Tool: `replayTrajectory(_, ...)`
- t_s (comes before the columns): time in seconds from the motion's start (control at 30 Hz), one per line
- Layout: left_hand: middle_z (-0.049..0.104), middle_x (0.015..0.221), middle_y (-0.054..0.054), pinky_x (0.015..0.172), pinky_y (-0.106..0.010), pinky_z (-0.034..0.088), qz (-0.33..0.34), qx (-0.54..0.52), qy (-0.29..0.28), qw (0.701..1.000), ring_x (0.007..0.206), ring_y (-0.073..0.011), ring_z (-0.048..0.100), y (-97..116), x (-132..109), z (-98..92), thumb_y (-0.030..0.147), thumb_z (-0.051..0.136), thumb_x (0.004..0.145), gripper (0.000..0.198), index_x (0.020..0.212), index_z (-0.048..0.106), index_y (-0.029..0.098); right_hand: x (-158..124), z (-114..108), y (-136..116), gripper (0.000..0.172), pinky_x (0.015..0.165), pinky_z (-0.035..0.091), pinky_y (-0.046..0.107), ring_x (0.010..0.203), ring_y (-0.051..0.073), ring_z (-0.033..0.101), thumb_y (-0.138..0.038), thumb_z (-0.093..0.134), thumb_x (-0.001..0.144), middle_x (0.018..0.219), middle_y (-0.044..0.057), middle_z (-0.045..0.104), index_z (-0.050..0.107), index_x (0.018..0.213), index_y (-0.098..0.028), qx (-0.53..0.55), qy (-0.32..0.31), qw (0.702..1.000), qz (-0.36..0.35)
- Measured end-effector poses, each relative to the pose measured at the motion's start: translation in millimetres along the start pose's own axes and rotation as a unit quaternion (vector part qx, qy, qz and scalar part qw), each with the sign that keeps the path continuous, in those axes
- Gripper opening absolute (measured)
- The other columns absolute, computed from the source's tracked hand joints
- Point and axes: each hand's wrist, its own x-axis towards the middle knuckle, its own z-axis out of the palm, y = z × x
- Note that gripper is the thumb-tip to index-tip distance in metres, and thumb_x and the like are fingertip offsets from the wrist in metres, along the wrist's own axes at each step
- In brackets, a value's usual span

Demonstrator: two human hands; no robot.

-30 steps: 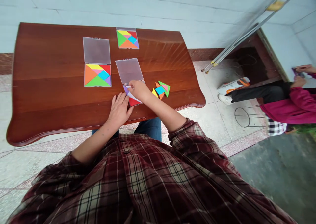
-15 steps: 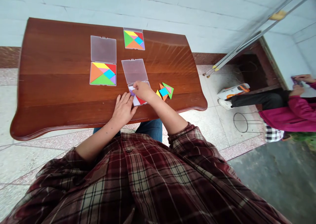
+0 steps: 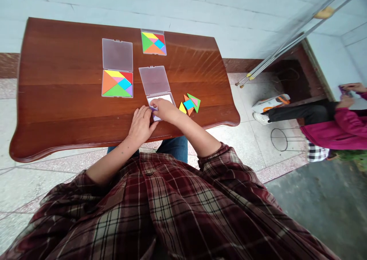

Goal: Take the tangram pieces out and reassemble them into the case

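Note:
My left hand (image 3: 140,124) lies flat with outstretched fingers at the left edge of an open clear plastic case (image 3: 172,98). Bent over that case, my right hand (image 3: 164,109) has its fingertips closed at a small purple tangram piece (image 3: 154,108). White backing (image 3: 166,97) shows in the case's tray, and the lid (image 3: 155,80) lies folded back. My right hand hides much of the tray. Just right of it, a yellow triangle (image 3: 182,108), a blue square (image 3: 188,104), a green triangle (image 3: 197,104) and other pieces lie loosely together.
On the wooden table (image 3: 63,115), a filled tangram case (image 3: 116,85) lies left with its lid open. Another filled case (image 3: 153,43) sits at the back edge. To the right are crutches (image 3: 266,61), a wire stand (image 3: 279,139) and a seated person (image 3: 329,126).
My right hand has shifted lower over the tray and now covers the red piece that showed before. My left hand stays beside the case. The whole view has moved slightly.

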Motion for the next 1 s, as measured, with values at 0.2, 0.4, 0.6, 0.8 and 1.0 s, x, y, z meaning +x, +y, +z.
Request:
replayTrajectory(0.2,0.055,0.136,-0.025,0.118,-0.055,0.032,0.0,0.0,0.005,1.0,0.137,-0.0347,0.045,-1,0,2.1,0.028,0.061,0.085,0.05,0.128,0.046,0.007,-11,10,4,0.051,0.085,0.043,0.03,0.1,0.021,0.061,-0.007,0.061,0.077,0.113,0.01,0.066,0.053,0.127,-0.015,0.025,-0.01,1.0,-0.002)
replayTrajectory(0.4,0.055,0.136,-0.024,0.117,-0.055,0.032,0.001,0.012,0.003,1.0,0.137,-0.035,0.045,-2,0,1.7,0.03,0.059,0.086,0.05,0.129,0.045,0.008,-9,9,2,0.037,0.076,0.042,0.029,0.087,0.019,0.06,-0.008,0.063,0.076,0.097,0.007,0.067,0.06,0.112,-0.013,0.041,-0.009,0.999,0.021)
replayTrajectory(0.6,0.054,0.138,-0.024,0.116,-0.055,0.033,-0.002,0.012,0.005,1.0,0.136,-0.0353,0.046,-1,-1,1.1,0.032,0.058,0.087,0.052,0.131,0.045,0.008,-5,9,17,0.008,0.066,0.039,0.025,0.065,0.011,0.051,-0.01,0.06,0.077,0.069,-0.003,0.056,0.056,0.077,-0.017,0.185,0.03,0.982,0.02)
replayTrajectory(0.8,0.054,0.138,-0.024,0.115,-0.056,0.033,0.0,0.02,0.007,1.0,0.137,-0.0358,0.045,-2,-1,0.9,0.034,0.056,0.088,0.051,0.132,0.045,0.009,-6,-12,70,0.01,0.061,0.042,0.025,0.057,0.009,0.051,-0.013,0.058,0.077,0.064,-0.006,0.054,0.052,0.076,-0.02,0.331,0.176,0.924,0.07)
replayTrajectory(1.0,0.055,0.138,-0.023,0.116,-0.056,0.033,-0.002,0.016,0.004,1.0,0.137,-0.0359,0.045,-2,0,-0.6,0.033,0.055,0.088,0.05,0.131,0.047,0.009,-23,-31,139,0.011,0.061,0.041,0.027,0.057,0.01,0.048,-0.012,0.056,0.079,0.063,-0.004,0.053,0.053,0.072,-0.02,0.295,0.284,0.897,0.167)
